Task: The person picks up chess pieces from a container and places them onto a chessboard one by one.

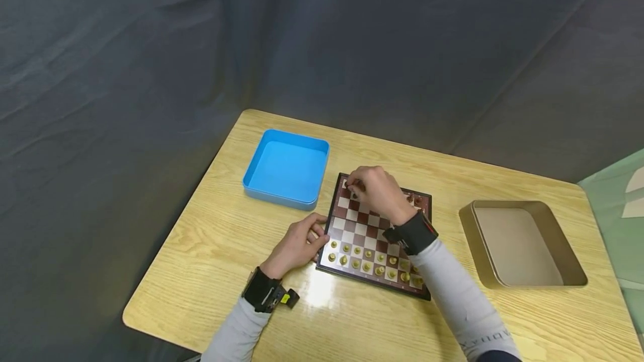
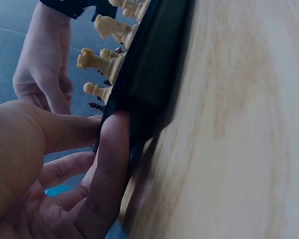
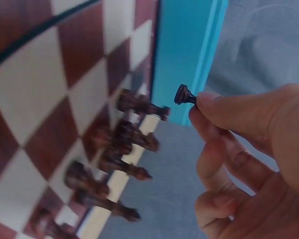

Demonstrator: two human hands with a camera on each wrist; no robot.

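Note:
A chessboard (image 1: pixel 359 228) with brown and white squares lies tilted before me on the table. My left hand (image 1: pixel 297 244) holds its left edge, thumb over the top and a finger against the side in the left wrist view. Between thumb and index finger my right hand (image 1: pixel 379 191) pinches a small dark pawn (image 3: pixel 183 94), base outward, apart from the board near its far left corner. Pale pieces (image 1: pixel 367 267) fill two rows on the near side. Several dark pieces (image 3: pixel 122 172) stand along the far edge, partly hidden by my right hand in the head view.
Beyond the board to the left sits a blue tray (image 1: pixel 282 200). A brown box (image 1: pixel 518 244) stands on the right side of the wooden table (image 1: pixel 201 272). Dark cloth (image 1: pixel 382 60) hangs behind the table's far edge.

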